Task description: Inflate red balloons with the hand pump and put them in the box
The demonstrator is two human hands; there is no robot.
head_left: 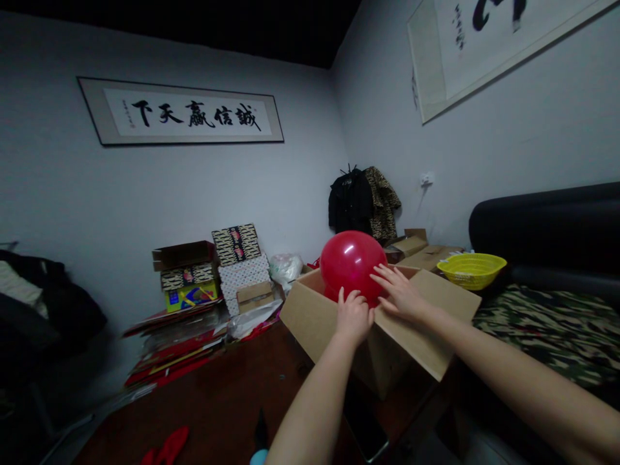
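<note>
A shiny red balloon (352, 263) sits in the open top of a cardboard box (426, 323), with a darker red curve, perhaps a second balloon, showing below it (330, 294). My left hand (353, 315) touches the balloon's lower front with its fingers at the box opening. My right hand (398, 294) lies against its lower right side, fingers spread. Neither hand closes around the balloon. The box's lower part is hidden by its flaps and my arms.
Patterned boxes (237, 258) and flat red packaging (172, 355) stand left on a dark wooden table (203, 413). A black phone (365, 420) lies near the box. A yellow woven bowl (471, 271) sits right, beside a dark sofa (547, 226) with a camouflage-pattern cloth (547, 336).
</note>
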